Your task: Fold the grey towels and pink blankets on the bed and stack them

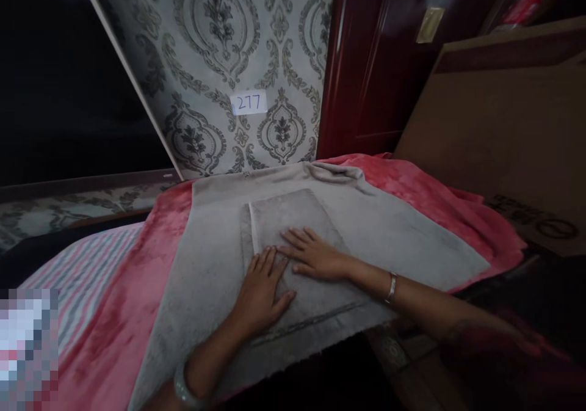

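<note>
Folded grey towel [293,240] is being pressed flat by left hand [262,292] and right hand [315,255], fingers spread open, nothing gripped, atop pink blanket [114,331].

Left hand [260,289], right hand [315,255] flat on folded grey towel [284,215].

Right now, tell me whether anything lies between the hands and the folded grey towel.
Nothing visible does. The left hand and right hand both lie flat, palms down, directly on the folded grey towel, which rests on a spread grey towel.
</note>
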A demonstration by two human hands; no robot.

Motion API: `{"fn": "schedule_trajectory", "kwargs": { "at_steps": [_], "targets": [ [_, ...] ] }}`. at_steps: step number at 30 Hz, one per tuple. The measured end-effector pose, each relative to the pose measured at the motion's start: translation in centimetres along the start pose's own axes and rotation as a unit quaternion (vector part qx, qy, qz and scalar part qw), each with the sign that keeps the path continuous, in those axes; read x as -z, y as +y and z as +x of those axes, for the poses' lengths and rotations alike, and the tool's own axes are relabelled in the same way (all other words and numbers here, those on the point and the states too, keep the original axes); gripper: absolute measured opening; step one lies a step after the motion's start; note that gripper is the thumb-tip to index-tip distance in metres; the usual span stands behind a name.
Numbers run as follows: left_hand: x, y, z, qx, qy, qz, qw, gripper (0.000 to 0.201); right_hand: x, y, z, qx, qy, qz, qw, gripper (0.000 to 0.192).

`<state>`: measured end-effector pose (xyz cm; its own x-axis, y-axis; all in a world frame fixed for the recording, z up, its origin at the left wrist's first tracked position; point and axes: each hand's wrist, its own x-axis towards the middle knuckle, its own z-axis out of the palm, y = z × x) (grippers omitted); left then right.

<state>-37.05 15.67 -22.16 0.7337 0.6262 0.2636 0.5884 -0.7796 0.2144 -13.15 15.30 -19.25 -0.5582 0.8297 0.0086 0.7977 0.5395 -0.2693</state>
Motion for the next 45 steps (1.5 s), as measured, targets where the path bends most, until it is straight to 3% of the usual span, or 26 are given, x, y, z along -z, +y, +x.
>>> {"fn": "schedule_trajectory", "kwargs": {
  "at_steps": [3,7,10,13,15,17,19,21,23,27,32,36,40,45],
  "targets": [
    [1.1,-0.4,0.1,0.008,0.048,-0.016,0.999,0.039,-1.2,-2.5,-2.5,0.044,-0.001,0.043,0.998,0.075],
    [3.4,-0.8,2.3,0.026,0.074,-0.017,0.997,0.036,-2.2,-5.4,-5.2,0.084,0.006,0.083,0.993,0.076],
    [4.1,-0.8,5.2,-0.005,0.03,0.021,0.999,0.051,-2.4,-7.1,-6.5,0.096,0.0,0.116,0.989,0.075],
    [3.0,-1.1,7.2,-0.011,-0.042,0.064,0.997,0.062,-1.6,-7.9,-7.2,0.116,-0.015,0.164,0.98,0.068],
    [1.7,-1.5,7.4,-0.003,-0.069,0.079,0.994,0.063,-0.6,-7.4,-7.5,0.124,-0.003,0.206,0.971,0.058],
    [0.7,-1.9,7.2,-0.001,-0.071,0.084,0.994,0.062,0.3,-5.7,-7.7,0.081,0.065,0.229,0.968,0.05],
    [0.3,-2.3,6.9,-0.002,-0.064,0.087,0.994,0.063,0.6,-3.0,-8.0,-0.018,0.184,0.211,0.96,0.048],
    [0.5,-2.6,6.9,-0.007,-0.066,0.084,0.994,0.062,0.0,-0.1,-8.4,-0.131,0.29,0.18,0.931,0.051],
    [1.3,-3.0,7.6,-0.012,-0.066,0.078,0.995,0.059,-1.4,2.4,-8.8,-0.221,0.339,0.178,0.897,0.054],
    [3.2,-4.8,11.5,0.033,-0.054,0.095,0.993,0.053,-4.2,4.5,-9.5,-0.298,0.342,0.215,0.865,0.057],
    [4.5,-8.3,18.6,0.151,-0.143,0.085,0.974,0.058,-5.1,4.0,-9.4,-0.315,0.322,0.264,0.853,0.065],
    [4.8,-11.1,22.8,0.18,-0.193,0.051,0.963,0.057,-5.4,4.1,-9.4,-0.314,0.328,0.285,0.844,0.07],
    [5.2,-13.0,25.3,0.187,-0.23,-0.001,0.955,0.059,-6.1,4.8,-9.6,-0.3,0.338,0.312,0.836,0.072],
    [5.1,-13.8,26.3,0.194,-0.255,-0.084,0.943,0.066,-6.6,5.3,-9.3,-0.288,0.33,0.376,0.816,0.081]
  ]
}}
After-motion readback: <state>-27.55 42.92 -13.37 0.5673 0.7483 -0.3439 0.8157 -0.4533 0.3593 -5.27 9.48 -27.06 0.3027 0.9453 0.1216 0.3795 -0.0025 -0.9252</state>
